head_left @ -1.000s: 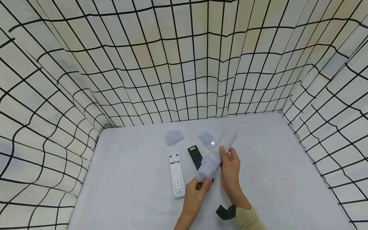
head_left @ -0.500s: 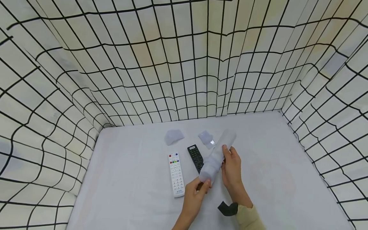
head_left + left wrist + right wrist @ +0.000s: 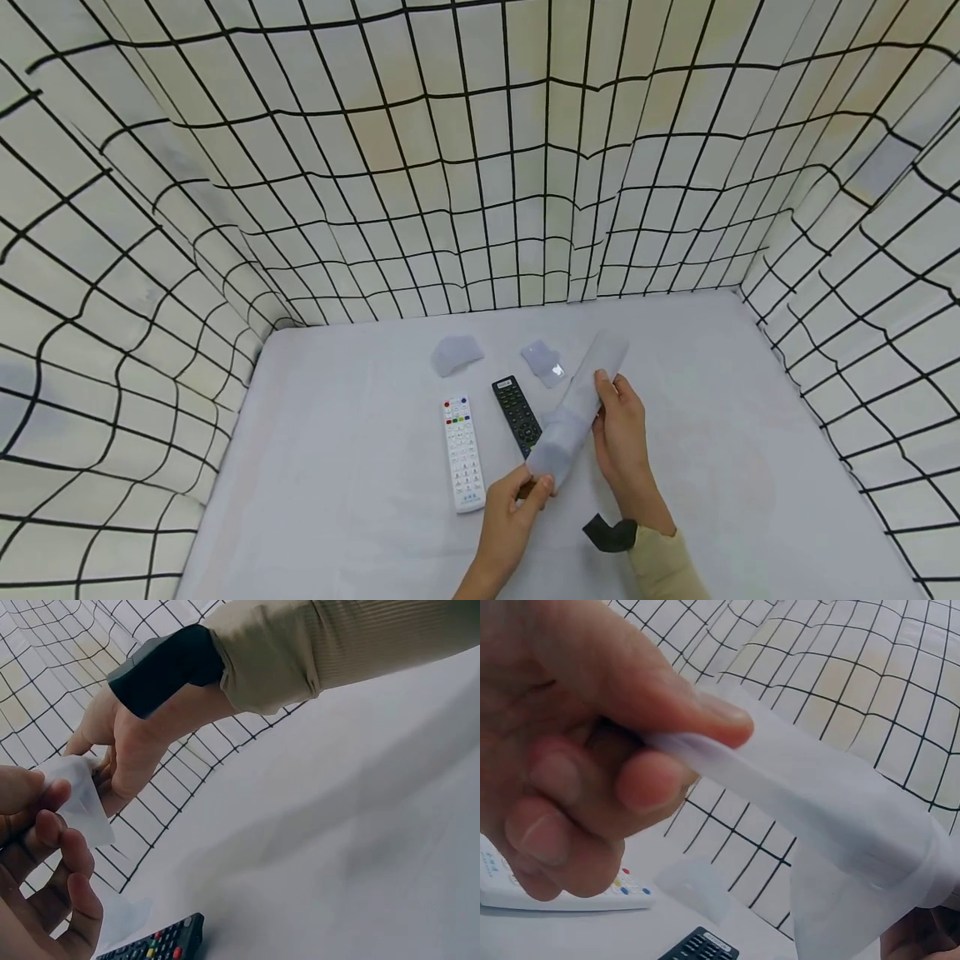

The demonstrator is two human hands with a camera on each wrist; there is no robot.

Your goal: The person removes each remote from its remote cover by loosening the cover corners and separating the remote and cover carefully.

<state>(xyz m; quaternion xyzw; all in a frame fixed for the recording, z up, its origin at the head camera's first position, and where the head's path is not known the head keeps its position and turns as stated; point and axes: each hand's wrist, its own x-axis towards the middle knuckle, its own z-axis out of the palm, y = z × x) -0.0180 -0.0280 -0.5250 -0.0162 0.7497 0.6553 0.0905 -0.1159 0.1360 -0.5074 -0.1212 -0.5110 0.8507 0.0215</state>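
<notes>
A long, translucent white plastic sleeve is held aslant between both hands. Its near end is pinched between thumb and fingers of my left hand. Higher up, my right hand grips the sleeve's right side, thumb on top. In the right wrist view the film looks folded where it is pinched and spreads wider further along. A black remote control lies just left of the sleeve, its lower end hidden. Further left, near my left hand, lies a white remote control with several coloured buttons.
Two small translucent plastic pieces lie towards the back: a crumpled one at the left and a shiny packet nearer the sleeve. A white cloth covers the table. Black-gridded white curtain walls enclose its back and sides.
Both hands and the sleeve have shifted slightly to the right, and more of the black remote control shows. The sleeve's far end, forked a second ago, looks flatter now.
</notes>
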